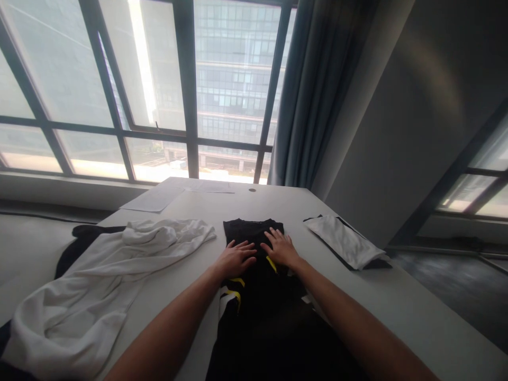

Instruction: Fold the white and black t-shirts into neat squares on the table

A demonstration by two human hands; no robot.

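A black garment [254, 230] with yellow stripes lies lengthwise on the white table [397, 296], running from the near edge toward the window. My left hand [236, 258] rests flat on its left side, fingers spread. Beside it, my right hand [281, 246] presses flat on the cloth, fingers apart. Both hands lie palm down and grip nothing.
A crumpled white garment [99, 286] covers the table's left part, with dark cloth [85, 235] under it. A folded white and black garment [345, 242] sits to the right. Paper sheets [153, 200] lie near the window. The table's right edge drops to a dark floor.
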